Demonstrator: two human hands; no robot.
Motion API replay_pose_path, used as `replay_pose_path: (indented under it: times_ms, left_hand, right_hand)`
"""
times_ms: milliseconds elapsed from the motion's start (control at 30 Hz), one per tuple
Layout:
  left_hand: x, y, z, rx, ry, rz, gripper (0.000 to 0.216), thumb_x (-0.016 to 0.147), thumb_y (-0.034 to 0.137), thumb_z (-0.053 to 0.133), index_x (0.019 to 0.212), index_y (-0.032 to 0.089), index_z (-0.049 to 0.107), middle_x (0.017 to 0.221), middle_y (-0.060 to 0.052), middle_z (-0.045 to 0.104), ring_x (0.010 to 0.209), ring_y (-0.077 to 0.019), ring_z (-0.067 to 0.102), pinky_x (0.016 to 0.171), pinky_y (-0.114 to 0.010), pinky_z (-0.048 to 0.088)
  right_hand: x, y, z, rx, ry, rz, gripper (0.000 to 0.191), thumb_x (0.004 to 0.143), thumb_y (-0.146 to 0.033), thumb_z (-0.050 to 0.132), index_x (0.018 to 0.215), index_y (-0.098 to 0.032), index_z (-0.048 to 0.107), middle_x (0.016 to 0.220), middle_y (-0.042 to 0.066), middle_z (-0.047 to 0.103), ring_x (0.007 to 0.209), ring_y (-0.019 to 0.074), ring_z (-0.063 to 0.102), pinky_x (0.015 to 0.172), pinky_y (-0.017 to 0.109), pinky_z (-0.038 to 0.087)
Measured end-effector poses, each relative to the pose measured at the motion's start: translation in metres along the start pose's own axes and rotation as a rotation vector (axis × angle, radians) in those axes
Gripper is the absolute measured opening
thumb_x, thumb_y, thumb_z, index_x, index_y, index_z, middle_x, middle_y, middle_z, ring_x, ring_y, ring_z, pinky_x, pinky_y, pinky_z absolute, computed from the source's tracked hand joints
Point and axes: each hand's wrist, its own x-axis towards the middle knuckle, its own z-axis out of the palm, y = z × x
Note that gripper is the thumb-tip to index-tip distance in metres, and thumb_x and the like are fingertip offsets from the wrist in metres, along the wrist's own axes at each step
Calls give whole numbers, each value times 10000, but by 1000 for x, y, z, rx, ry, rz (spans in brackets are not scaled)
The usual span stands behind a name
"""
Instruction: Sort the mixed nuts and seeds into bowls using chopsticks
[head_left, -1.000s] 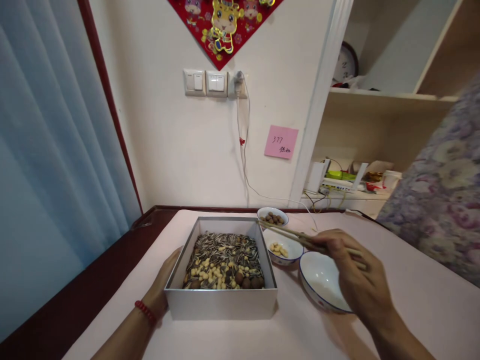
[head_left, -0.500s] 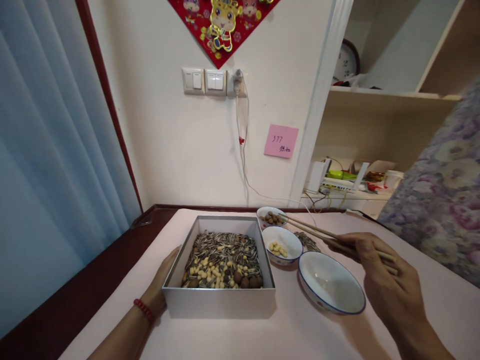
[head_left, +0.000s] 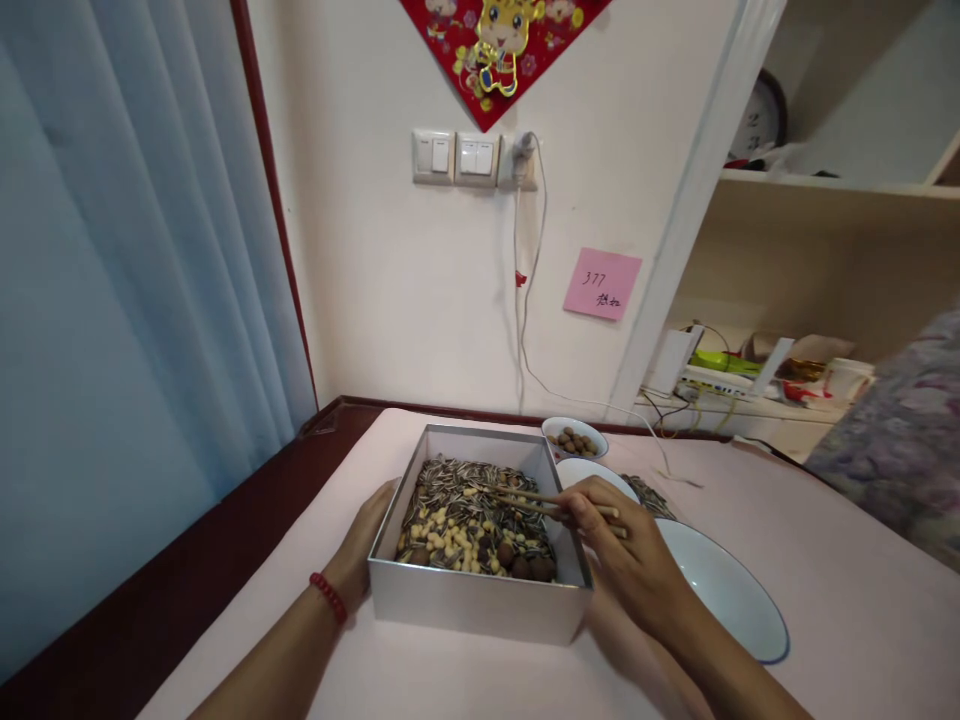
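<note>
A silver-grey square box (head_left: 480,605) stands on the pink-covered table, holding striped sunflower seeds (head_left: 472,475), pale peanuts (head_left: 450,535) and several brown round nuts (head_left: 521,565). My left hand (head_left: 367,545) lies stretched along the box's left outer wall; its fingertips are partly hidden. In my right hand (head_left: 619,545), above the right rim, is a pair of wooden chopsticks (head_left: 544,500). Their tips point down among the seeds in the middle of the box. Whether they pinch anything is too small to tell.
Right of the box are a bowl of brown nuts (head_left: 574,442), a white bowl (head_left: 600,475) partly covered by my right hand, and a larger white bowl (head_left: 720,580). A pile of sunflower seeds (head_left: 649,495) lies behind them. A white cable (head_left: 570,397) hangs down to the table.
My right hand has moved left with the chopsticks, from over the bowls to inside the box. My left hand stays at the box. The whole view has shifted, placing things further right.
</note>
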Motion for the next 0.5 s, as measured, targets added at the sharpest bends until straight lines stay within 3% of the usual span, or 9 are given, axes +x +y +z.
replay_pose_path:
  times_ms: [233,500]
  left_hand:
    - [6,-5,-5,-14,11,-27,479,821,435,725,1218,181,639,991,-112,770,881,-309,745,772,-400,597]
    - [-6,5,4,28,11,15,484,810,452,733,1196,172,651,1026,-112,764,910,-316,739,776,-395,594]
  right_hand:
    - [3,3,4,-43,-3,-21,319,1000,-437,459,839,-216,625,834,29,602,793,188,574,718,289,454]
    - [2,1,5,-55,38,-38,356,1003,-442,454,800,-202,621,787,24,588,742,172,570,672,274,446]
